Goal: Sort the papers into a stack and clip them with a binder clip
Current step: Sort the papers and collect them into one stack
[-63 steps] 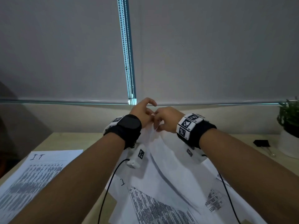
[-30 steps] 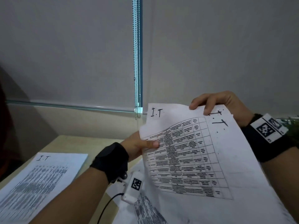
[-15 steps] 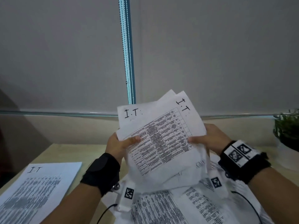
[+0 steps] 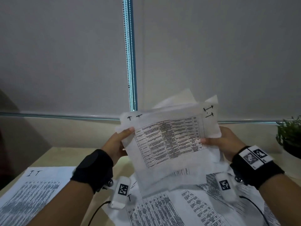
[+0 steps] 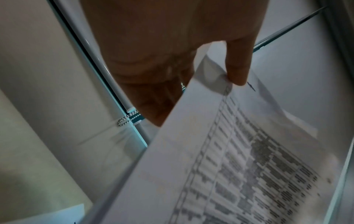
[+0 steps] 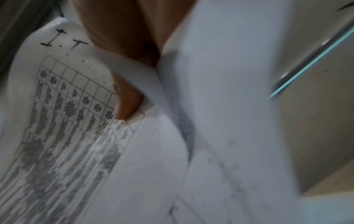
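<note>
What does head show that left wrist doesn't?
Head only: the right hand gripping the held sheets on the far side, loose papers on the desk below, a separate sheet at left, a potted plant.
Left wrist only: the fingers curled behind the sheets, and the bead chain's looped end.
Both: the left hand with its thumb on the printed table.

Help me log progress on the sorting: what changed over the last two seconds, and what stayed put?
Both hands came up off the pile with a bundle of sheets, lifted above the desk. The left hand now pinches its left edge and the right hand its right edge; the sheets are still uneven at the top. The single sheet at the left and the loose papers below stayed where they were.
</note>
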